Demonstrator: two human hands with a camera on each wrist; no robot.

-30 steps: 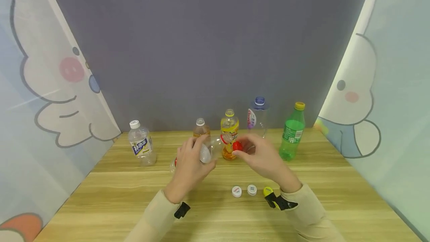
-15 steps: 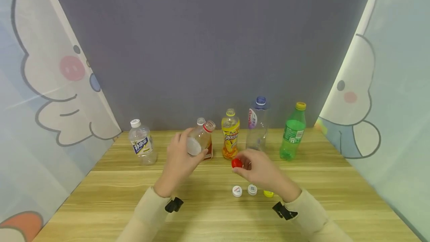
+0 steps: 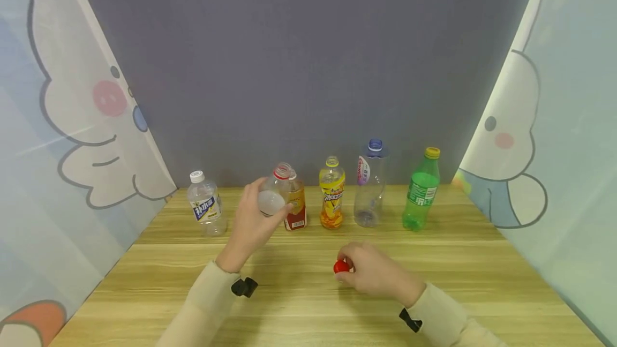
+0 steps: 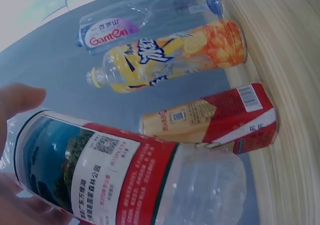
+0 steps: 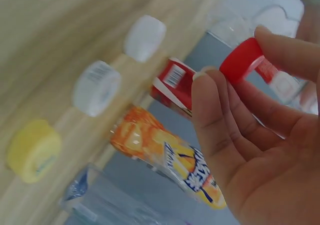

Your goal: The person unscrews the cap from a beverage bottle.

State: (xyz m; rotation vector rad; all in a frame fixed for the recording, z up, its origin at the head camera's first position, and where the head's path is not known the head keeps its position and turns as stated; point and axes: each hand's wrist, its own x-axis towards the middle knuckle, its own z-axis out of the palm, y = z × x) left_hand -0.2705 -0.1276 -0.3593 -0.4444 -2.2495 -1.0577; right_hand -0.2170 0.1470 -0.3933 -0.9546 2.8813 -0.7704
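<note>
My left hand (image 3: 250, 221) grips a clear plastic bottle (image 3: 272, 198) with a red ring at its uncapped neck, holding it tilted above the table. Its red-and-white label (image 4: 107, 172) fills the lower left wrist view. Between thumb and fingertips, my right hand (image 3: 376, 273) pinches a red bottle cap (image 3: 341, 266), low over the table and apart from the bottle. Two white caps (image 5: 145, 37) and a yellow cap (image 5: 34, 150) lie on the table in the right wrist view; in the head view the right hand hides them.
Along the back of the wooden table (image 3: 299, 309) stand a white-capped bottle (image 3: 206, 205), a red-and-gold bottle (image 3: 296, 208), a yellow-labelled bottle (image 3: 332, 194), a tall clear bottle (image 3: 368, 197) and a green bottle (image 3: 421, 191). A grey panel (image 3: 308, 68) rises behind them.
My left hand has carried the bottle left, turning it more upright. My right hand has brought the red cap down, away from the bottle's neck, to near the loose caps.
</note>
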